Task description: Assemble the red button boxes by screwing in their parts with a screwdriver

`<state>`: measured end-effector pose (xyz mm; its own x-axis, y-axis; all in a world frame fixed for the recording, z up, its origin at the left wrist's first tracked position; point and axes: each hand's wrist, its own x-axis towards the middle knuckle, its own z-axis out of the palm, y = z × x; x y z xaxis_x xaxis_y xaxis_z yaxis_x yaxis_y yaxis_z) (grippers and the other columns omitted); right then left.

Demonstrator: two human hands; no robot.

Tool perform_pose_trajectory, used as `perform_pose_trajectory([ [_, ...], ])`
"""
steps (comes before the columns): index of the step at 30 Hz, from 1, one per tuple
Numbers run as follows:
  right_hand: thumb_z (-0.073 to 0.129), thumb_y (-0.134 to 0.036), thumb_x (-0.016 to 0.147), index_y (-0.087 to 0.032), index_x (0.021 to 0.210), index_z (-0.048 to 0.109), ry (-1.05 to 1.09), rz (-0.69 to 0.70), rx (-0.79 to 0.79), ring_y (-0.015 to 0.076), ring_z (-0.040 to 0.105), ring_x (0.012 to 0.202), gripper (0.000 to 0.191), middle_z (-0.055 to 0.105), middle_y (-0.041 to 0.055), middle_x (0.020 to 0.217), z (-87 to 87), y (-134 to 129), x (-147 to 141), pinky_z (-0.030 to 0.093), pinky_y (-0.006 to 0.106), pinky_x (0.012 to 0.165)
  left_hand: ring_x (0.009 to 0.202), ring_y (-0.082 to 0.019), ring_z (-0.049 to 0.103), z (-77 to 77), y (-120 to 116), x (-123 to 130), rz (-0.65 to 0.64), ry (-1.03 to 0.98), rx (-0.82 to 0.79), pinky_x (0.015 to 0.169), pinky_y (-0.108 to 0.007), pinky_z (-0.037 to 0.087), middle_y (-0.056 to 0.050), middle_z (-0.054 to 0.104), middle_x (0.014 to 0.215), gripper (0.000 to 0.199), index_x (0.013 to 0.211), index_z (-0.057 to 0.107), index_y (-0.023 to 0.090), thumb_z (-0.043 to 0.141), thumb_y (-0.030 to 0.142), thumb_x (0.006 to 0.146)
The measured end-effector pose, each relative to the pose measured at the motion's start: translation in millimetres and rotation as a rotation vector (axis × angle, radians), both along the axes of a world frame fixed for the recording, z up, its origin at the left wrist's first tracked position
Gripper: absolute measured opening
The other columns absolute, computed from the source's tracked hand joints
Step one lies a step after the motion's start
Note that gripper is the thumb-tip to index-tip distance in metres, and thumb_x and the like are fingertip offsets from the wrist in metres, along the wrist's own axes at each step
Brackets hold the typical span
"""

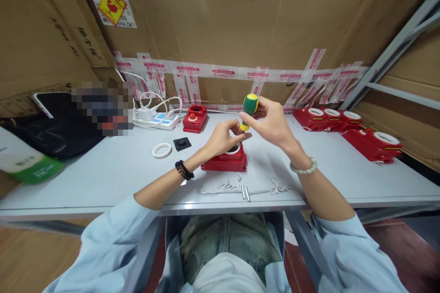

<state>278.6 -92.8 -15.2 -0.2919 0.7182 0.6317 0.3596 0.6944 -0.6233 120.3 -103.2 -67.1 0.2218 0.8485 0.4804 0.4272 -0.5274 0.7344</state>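
A screwdriver [250,106] with a green and yellow handle stands nearly upright over a red housing [223,164] on the table. My right hand [271,123] is closed around its handle. Just below, the fingers of my left hand [225,137] pinch together around the lower end of the screwdriver, above the housing's white ring [234,149]. The blade and tip are hidden behind my left fingers. Left of the housing lie a loose white ring [161,150] and a black square part [182,143].
Screws [227,185], metal pins [245,192] and a rod with string lie near the front edge. Finished-looking red housings [373,144] line the right side. Another red housing [195,119] stands at the back beside a power strip [161,120]. A green-and-white pack [37,167] sits left.
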Motion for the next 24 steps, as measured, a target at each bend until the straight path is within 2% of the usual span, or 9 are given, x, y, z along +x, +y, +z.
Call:
perform_pose_trajectory([
  [4,0.070,-0.034,0.078,-0.019,0.081,0.060,0.071,-0.016,0.033,0.0167,0.063,0.065,0.019,0.066,0.0015,0.072,5.1,-1.9,1.8,0.053,0.033,0.064,0.078,-0.016,0.065,2.6,-2.6,-0.8,-0.030,0.078,0.007,0.071,-0.027,0.048,-0.004,0.073,0.084,0.015,0.085,0.065,0.015,0.065,0.029,0.081],
  [7,0.072,-0.034,0.075,-0.019,0.079,0.059,0.145,-0.036,0.053,0.0173,0.064,0.064,0.020,0.065,0.0011,0.070,10.8,-3.9,2.6,0.054,0.034,0.064,0.081,-0.018,0.065,2.3,-2.1,-0.3,-0.040,0.157,-0.008,0.068,-0.027,0.048,-0.006,0.073,0.088,0.015,0.088,0.069,0.014,0.063,0.025,0.079],
  [11,0.074,-0.036,0.074,-0.020,0.079,0.060,0.229,-0.064,0.066,0.0180,0.066,0.067,0.022,0.066,0.0005,0.072,15.2,-4.3,5.5,0.057,0.036,0.066,0.074,-0.018,0.064,-0.2,0.1,-0.5,-0.031,0.218,-0.046,0.063,-0.027,0.048,-0.006,0.072,0.082,0.021,0.089,0.073,0.013,0.063,0.029,0.079],
  [17,0.073,-0.044,0.078,-0.022,0.083,0.062,0.255,-0.082,0.145,0.0209,0.068,0.074,0.025,0.066,0.0021,0.077,16.4,3.1,16.4,0.059,0.040,0.068,0.067,-0.016,0.065,4.0,-2.8,-3.8,-0.094,0.169,-0.039,0.065,-0.026,0.049,-0.005,0.073,0.073,0.018,0.080,0.074,0.014,0.064,0.029,0.084],
  [21,0.069,-0.050,0.083,-0.026,0.089,0.062,0.351,-0.108,0.271,0.0232,0.071,0.080,0.026,0.068,0.0041,0.083,20.8,9.5,25.3,0.059,0.043,0.071,0.072,-0.018,0.067,13.0,-10.8,-8.3,-0.021,0.153,0.072,0.075,-0.031,0.051,-0.005,0.076,0.078,0.016,0.080,0.076,0.017,0.067,0.030,0.085],
  [24,0.067,-0.053,0.083,-0.027,0.089,0.062,0.406,-0.099,0.269,0.0230,0.071,0.080,0.028,0.069,0.0049,0.085,20.5,10.1,23.0,0.059,0.043,0.071,0.079,-0.019,0.068,16.9,-16.5,-10.9,0.048,0.202,0.140,0.081,-0.033,0.050,-0.006,0.077,0.084,0.014,0.091,0.077,0.019,0.071,0.027,0.083],
])
